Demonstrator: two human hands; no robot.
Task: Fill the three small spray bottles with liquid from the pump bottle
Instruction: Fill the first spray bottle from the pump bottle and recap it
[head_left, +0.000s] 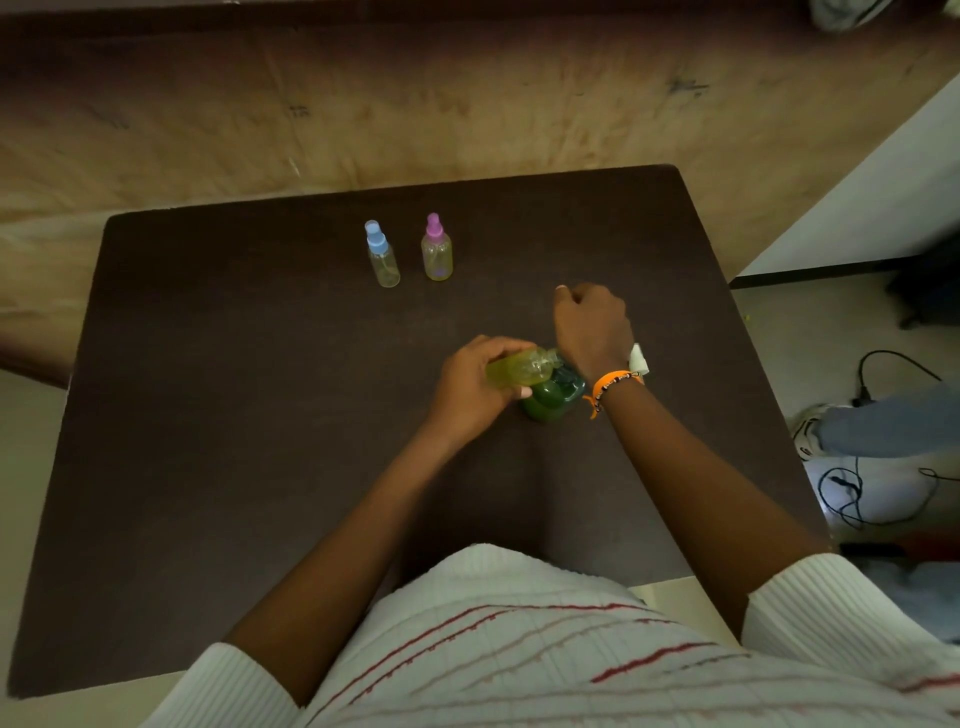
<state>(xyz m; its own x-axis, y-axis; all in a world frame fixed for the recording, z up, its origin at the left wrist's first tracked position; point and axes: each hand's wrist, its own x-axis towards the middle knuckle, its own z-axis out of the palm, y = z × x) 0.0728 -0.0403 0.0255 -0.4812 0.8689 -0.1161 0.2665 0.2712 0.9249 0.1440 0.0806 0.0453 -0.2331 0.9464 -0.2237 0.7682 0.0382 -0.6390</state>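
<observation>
Left hand grips an uncapped small spray bottle of yellow-green liquid, tilted with its neck at the green pump bottle on the dark surface. Just beyond, the right hand hovers over the pump, fingers curled; whether it holds anything cannot be told. Farther back, well apart, stand the blue-capped spray bottle and the pink-capped spray bottle.

Dark brown tabletop stood on tan floor; black cables and white shoe lay right of tabletop.
</observation>
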